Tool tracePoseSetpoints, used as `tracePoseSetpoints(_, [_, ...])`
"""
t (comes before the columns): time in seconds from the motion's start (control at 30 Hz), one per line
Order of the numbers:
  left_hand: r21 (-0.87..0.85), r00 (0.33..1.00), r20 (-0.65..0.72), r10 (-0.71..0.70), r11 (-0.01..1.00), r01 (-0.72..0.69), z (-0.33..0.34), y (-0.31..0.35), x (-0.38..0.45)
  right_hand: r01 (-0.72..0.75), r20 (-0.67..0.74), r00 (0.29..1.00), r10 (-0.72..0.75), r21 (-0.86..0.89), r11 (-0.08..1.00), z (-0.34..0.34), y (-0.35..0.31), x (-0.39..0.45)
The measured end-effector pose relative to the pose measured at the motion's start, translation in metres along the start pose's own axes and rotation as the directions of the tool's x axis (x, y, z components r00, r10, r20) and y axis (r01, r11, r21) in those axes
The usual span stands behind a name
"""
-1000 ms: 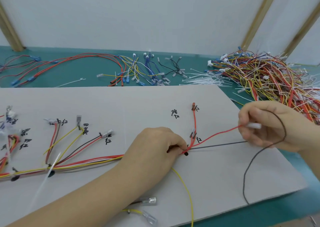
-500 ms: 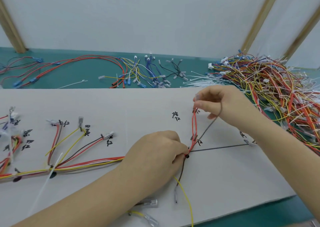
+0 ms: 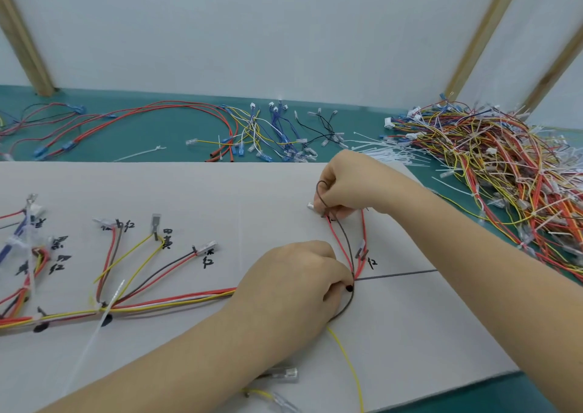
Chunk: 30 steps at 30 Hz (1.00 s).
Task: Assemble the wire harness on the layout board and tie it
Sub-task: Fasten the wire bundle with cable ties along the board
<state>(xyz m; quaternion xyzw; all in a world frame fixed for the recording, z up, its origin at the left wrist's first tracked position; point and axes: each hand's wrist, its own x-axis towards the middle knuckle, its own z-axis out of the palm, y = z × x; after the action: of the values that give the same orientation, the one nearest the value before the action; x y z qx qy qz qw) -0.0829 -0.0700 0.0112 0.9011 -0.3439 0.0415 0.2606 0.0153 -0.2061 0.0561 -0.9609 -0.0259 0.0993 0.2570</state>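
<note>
Two wires, a red wire (image 3: 342, 250) and a dark wire (image 3: 346, 239), are being routed on the layout board (image 3: 220, 191) from the junction up to a marked position. The right hand (image 3: 350, 188) is pinching their terminal ends; the left hand (image 3: 296, 277) is clamping the bundle (image 3: 176, 300) at the junction. Ideally the operator is keeping both wires taut and the clamp firm while seating the terminals.

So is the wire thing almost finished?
Partly, I think. The left branches are laid out and a white cable tie is on the trunk bundle. Now the left hand pins the junction while the right hand places a dark wire and a red wire. The yellow wire lies loose; more ties probably remain.
</note>
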Motion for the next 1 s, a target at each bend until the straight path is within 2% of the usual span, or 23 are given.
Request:
tracePoseSetpoints(0.07, [-0.004, 1.000, -0.009, 0.004, 1.000, -0.004, 0.000, 0.000, 0.000, 0.020, -0.051, 0.998, -0.025, -0.091, 0.996, 0.001, -0.007, 0.000])
tracePoseSetpoints(0.1, [-0.012, 1.000, -0.013, 0.004, 1.000, -0.004, 0.001, 0.000, 0.000, 0.044, -0.089, 0.994, -0.062, -0.190, 0.981, 0.003, -0.011, -0.001])
tracePoseSetpoints(0.2, [-0.019, 1.000, -0.024, 0.006, 1.000, -0.007, 0.001, -0.001, 0.001, 0.100, -0.196, 0.955, -0.225, -0.500, 0.860, 0.014, -0.020, -0.016])
tracePoseSetpoints(0.3, [-0.029, 0.998, -0.060, 0.019, 0.999, -0.021, 0.001, 0.000, -0.001, 0.183, -0.181, 0.910, -0.374, -0.635, 0.751, 0.028, -0.026, -0.037])
tracePoseSetpoints(0.37, [-0.039, 1.000, -0.030, -0.001, 0.999, 0.000, -0.001, 0.001, -0.003, 0.200, -0.135, 0.925, -0.355, -0.621, 0.758, 0.031, -0.026, -0.049])
tracePoseSetpoints(0.5, [-0.068, 1.000, -0.028, -0.007, 0.998, 0.005, -0.005, 0.004, -0.005, 0.148, -0.025, 0.980, -0.198, -0.573, 0.806, 0.023, -0.023, -0.059])
tracePoseSetpoints(0.63, [-0.071, 0.999, -0.039, -0.018, 0.997, 0.015, -0.007, -0.001, -0.007, 0.202, 0.081, 0.978, -0.193, -0.597, 0.776, 0.025, -0.013, -0.069])
tracePoseSetpoints(0.7, [-0.057, 0.999, -0.033, -0.010, 0.998, 0.008, -0.013, -0.001, -0.007, 0.196, 0.116, 0.981, -0.158, -0.546, 0.814, 0.022, -0.011, -0.075])
tracePoseSetpoints(0.8, [-0.093, 1.000, 0.009, -0.025, 0.995, 0.026, -0.019, -0.003, -0.006, 0.148, 0.156, 0.983, -0.094, -0.382, 0.912, 0.011, -0.010, -0.077])
tracePoseSetpoints(0.87, [-0.147, 0.996, 0.042, -0.076, 0.986, 0.082, -0.021, -0.005, -0.004, 0.131, 0.177, 0.981, -0.078, -0.311, 0.941, 0.008, -0.012, -0.078])
tracePoseSetpoints(1.0, [-0.264, 0.977, -0.003, -0.215, 0.942, 0.206, -0.018, -0.006, -0.003, 0.187, 0.154, 0.979, -0.134, -0.410, 0.893, 0.018, -0.010, -0.080])
